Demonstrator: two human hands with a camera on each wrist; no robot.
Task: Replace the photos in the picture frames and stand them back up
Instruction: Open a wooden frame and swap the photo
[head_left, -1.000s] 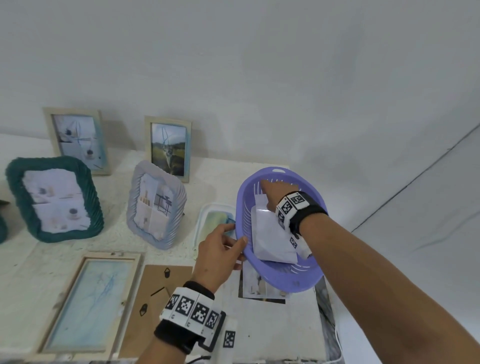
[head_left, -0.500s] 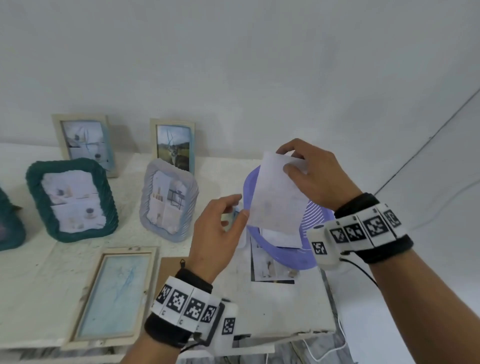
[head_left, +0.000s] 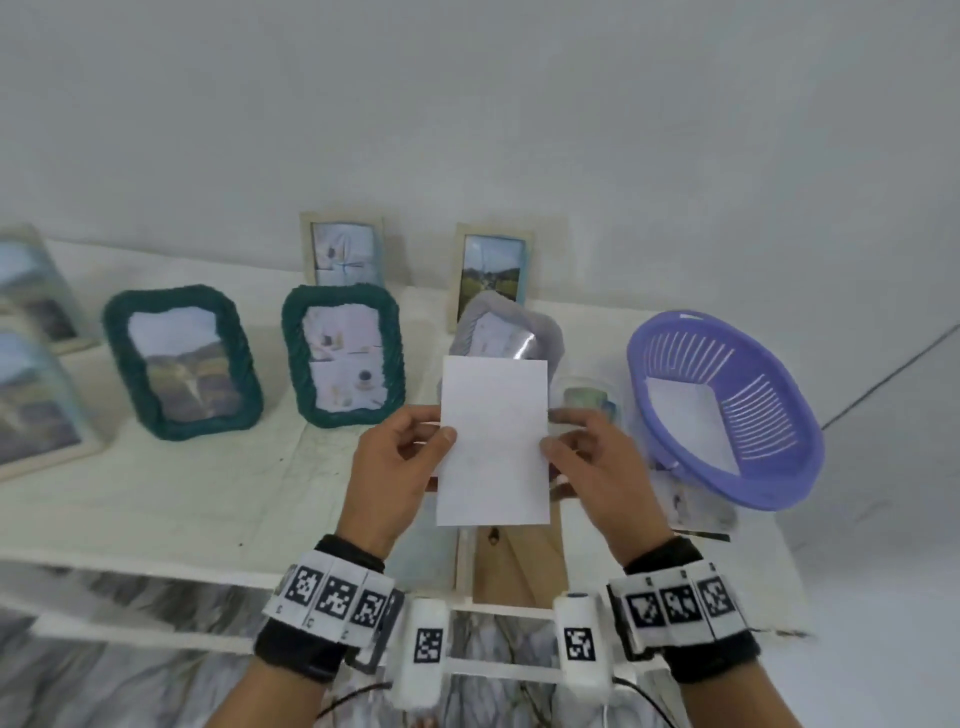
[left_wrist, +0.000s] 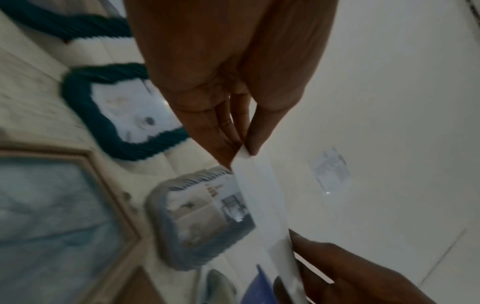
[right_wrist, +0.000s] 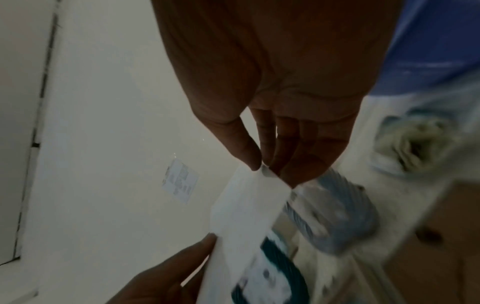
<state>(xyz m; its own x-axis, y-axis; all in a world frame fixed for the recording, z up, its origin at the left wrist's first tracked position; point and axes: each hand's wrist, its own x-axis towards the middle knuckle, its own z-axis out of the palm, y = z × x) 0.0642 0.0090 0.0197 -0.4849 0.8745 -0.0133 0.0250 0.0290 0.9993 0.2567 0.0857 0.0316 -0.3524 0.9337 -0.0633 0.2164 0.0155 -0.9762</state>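
Observation:
I hold a photo (head_left: 493, 441) upright over the table, its blank white back towards me. My left hand (head_left: 400, 457) pinches its left edge between thumb and fingers, and my right hand (head_left: 587, 457) pinches its right edge. The left wrist view shows the photo (left_wrist: 262, 197) edge-on in the left hand's pinch (left_wrist: 241, 152); the right wrist view shows the photo (right_wrist: 246, 207) in the right hand's pinch (right_wrist: 262, 166). Under my hands lie a brown frame backing (head_left: 519, 561) and an open wooden frame (left_wrist: 64, 216). A grey frame (head_left: 511, 332) stands behind the photo.
A purple basket (head_left: 727, 410) with white photos inside sits at the right, on top of a loose print. Two green frames (head_left: 182, 364) (head_left: 345, 358) stand at the left, two pale wooden frames (head_left: 343, 249) (head_left: 491, 270) against the wall, more frames at far left.
My right hand lifted a photo out of the purple basket and brought it left; my left hand let go of the basket rim and took the photo's other edge. My view shifted left.

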